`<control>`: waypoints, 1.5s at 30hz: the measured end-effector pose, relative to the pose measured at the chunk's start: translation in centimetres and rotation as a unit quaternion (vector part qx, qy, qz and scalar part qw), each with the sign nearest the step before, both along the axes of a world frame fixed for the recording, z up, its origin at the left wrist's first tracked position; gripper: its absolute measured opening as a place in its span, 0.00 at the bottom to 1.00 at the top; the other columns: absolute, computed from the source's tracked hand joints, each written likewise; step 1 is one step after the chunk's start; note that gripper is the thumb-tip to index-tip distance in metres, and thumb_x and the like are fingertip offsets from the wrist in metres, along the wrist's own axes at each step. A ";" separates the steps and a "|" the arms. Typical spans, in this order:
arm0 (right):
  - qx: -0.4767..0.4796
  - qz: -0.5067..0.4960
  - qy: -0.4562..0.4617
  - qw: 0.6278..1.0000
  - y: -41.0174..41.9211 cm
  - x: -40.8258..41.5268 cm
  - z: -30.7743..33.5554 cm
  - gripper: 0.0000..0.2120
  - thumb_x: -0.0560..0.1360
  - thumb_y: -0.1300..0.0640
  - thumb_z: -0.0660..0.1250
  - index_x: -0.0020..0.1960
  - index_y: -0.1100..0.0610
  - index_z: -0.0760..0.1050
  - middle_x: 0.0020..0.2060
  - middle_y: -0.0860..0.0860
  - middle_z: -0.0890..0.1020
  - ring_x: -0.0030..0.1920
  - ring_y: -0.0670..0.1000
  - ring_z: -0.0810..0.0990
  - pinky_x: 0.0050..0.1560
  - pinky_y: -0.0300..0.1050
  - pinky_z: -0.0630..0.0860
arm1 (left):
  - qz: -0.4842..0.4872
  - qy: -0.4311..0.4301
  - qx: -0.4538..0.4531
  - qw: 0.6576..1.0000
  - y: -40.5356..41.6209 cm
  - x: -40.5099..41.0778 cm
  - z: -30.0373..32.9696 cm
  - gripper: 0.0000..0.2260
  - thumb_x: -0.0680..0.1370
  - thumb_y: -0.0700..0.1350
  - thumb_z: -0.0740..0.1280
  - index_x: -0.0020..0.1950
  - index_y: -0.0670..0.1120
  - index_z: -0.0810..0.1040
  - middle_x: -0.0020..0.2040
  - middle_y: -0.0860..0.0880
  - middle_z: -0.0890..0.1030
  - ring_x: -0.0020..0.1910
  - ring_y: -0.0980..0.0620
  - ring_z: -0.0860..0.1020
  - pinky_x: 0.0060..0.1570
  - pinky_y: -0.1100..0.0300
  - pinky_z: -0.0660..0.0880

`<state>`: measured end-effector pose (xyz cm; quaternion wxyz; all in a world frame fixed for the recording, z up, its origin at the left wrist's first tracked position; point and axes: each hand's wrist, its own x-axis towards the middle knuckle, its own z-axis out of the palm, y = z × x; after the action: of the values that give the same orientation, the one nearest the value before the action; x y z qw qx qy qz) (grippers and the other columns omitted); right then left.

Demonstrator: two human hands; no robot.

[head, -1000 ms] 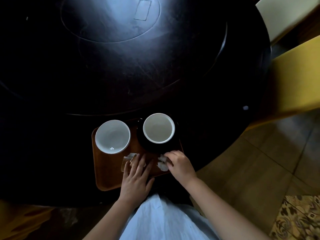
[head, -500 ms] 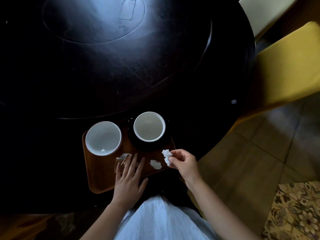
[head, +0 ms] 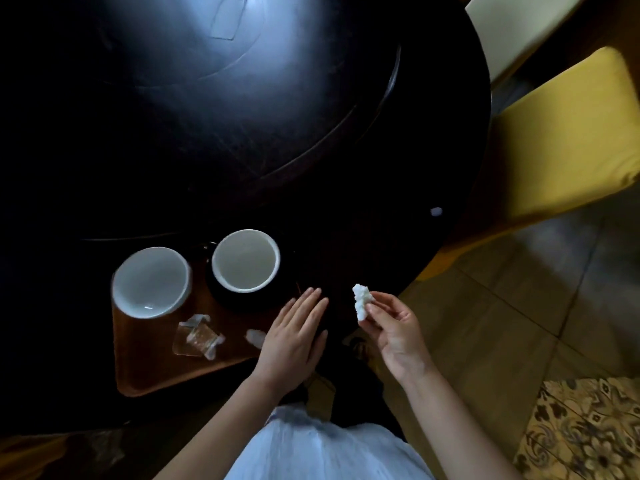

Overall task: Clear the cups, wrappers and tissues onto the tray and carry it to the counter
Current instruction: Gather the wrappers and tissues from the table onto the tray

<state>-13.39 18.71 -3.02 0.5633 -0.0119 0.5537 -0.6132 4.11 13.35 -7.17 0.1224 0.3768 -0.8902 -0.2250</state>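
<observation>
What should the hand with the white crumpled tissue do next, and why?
Probably drop it on the tray. The right hand pinches the tissue off to the tray's right, while both cups and the clear wrapper already sit there. The left hand lies flat, holding nothing.

Brown tray [head: 145, 372] on dark round counter [head: 242, 150], carrying two white cups [head: 150, 282] [head: 246, 259], a clear wrapper [head: 197, 339] and a small tissue scrap [head: 254, 337]. Left hand [head: 294, 341] flat, fingers spread, over tray's right edge. Right hand [head: 391, 332] raised beside it, pinching a crumpled white tissue [head: 362, 301]. Yellow chair [head: 561, 140] at right.
</observation>
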 end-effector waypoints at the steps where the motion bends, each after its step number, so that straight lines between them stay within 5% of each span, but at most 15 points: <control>1: 0.003 0.004 0.008 1.000 0.1 -1.6 0.1 0.27 0.47 0.53 0.81 0.43 0.59 0.79 0.36 0.53 0.85 0.36 0.47 0.83 0.33 0.36 0.80 | 0.009 -0.014 0.002 1.000 -0.2 -1.8 -0.3 0.20 0.78 0.50 0.58 0.68 0.44 0.68 0.69 0.45 0.71 0.72 0.50 0.63 0.67 0.49 0.66; 3: 0.018 0.014 0.027 0.999 0.1 -4.8 0.5 0.15 0.59 0.61 0.76 0.44 0.59 0.78 0.39 0.54 0.83 0.37 0.47 0.83 0.34 0.36 0.80 | 0.040 -0.045 0.012 0.998 -0.4 -5.2 -0.9 0.22 0.78 0.51 0.56 0.70 0.44 0.67 0.71 0.45 0.70 0.73 0.50 0.61 0.68 0.48 0.65; 5: 0.030 0.033 0.066 0.997 0.1 -8.3 0.6 0.08 0.70 0.69 0.68 0.45 0.59 0.78 0.41 0.54 0.82 0.39 0.48 0.82 0.36 0.36 0.80 | 0.077 -0.084 0.011 0.993 -0.9 -8.3 -1.6 0.23 0.78 0.52 0.54 0.72 0.46 0.62 0.73 0.44 0.65 0.74 0.51 0.54 0.72 0.50 0.53; 9: 0.051 0.047 0.195 0.978 -1.6 -15.6 0.3 0.11 0.73 0.71 0.65 0.43 0.56 0.78 0.40 0.53 0.81 0.37 0.44 0.82 0.36 0.33 0.79 | 0.164 -0.159 0.019 0.973 -2.4 -12.3 -3.5 0.26 0.77 0.57 0.48 0.75 0.51 0.54 0.77 0.47 0.52 0.75 0.52 0.43 0.70 0.49 0.37; 13: 0.064 0.077 0.354 0.930 -5.3 -22.6 -0.9 0.11 0.72 0.69 0.66 0.43 0.53 0.77 0.40 0.51 0.80 0.41 0.48 0.81 0.37 0.31 0.78 | 0.214 -0.189 0.015 0.958 -2.6 -13.0 -4.8 0.27 0.77 0.58 0.47 0.75 0.52 0.54 0.77 0.48 0.54 0.76 0.52 0.47 0.70 0.48 0.37; 20: 0.021 0.214 0.636 0.741 -12.3 -28.1 -4.2 0.07 0.75 0.63 0.65 0.52 0.61 0.77 0.48 0.57 0.80 0.48 0.49 0.76 0.45 0.37 0.73 | 0.229 -0.183 0.012 0.956 -2.5 -13.3 -5.0 0.27 0.76 0.57 0.50 0.74 0.52 0.56 0.77 0.48 0.55 0.76 0.51 0.49 0.72 0.45 0.44; 25: 0.002 0.251 0.740 0.624 -14.3 -28.7 -5.9 0.09 0.74 0.64 0.65 0.54 0.61 0.79 0.48 0.59 0.79 0.48 0.57 0.77 0.40 0.45 0.77 | 0.230 -0.184 0.008 0.956 -2.6 -13.3 -5.0 0.26 0.76 0.56 0.52 0.74 0.52 0.57 0.76 0.47 0.57 0.76 0.52 0.50 0.72 0.45 0.46; 29: -0.018 0.270 0.789 0.552 -13.9 -28.7 -6.1 0.09 0.73 0.66 0.67 0.52 0.63 0.79 0.45 0.61 0.77 0.44 0.57 0.76 0.36 0.41 0.73 | 0.233 -0.178 0.011 0.956 -2.6 -13.4 -4.9 0.26 0.75 0.55 0.52 0.74 0.52 0.57 0.76 0.47 0.57 0.76 0.52 0.49 0.72 0.44 0.47; 45: -0.074 0.297 0.753 0.582 -12.9 -26.6 -6.8 0.09 0.71 0.68 0.67 0.50 0.66 0.80 0.42 0.60 0.82 0.43 0.58 0.80 0.42 0.45 0.77 | 0.230 -0.179 0.009 0.957 -2.6 -13.4 -4.7 0.26 0.76 0.55 0.52 0.74 0.52 0.58 0.76 0.47 0.58 0.76 0.52 0.51 0.72 0.42 0.49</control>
<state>-39.97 5.85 -9.79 0.0920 -0.6748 0.6979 -0.2216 -9.28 10.74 -11.91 0.0063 0.6063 -0.7848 -0.1282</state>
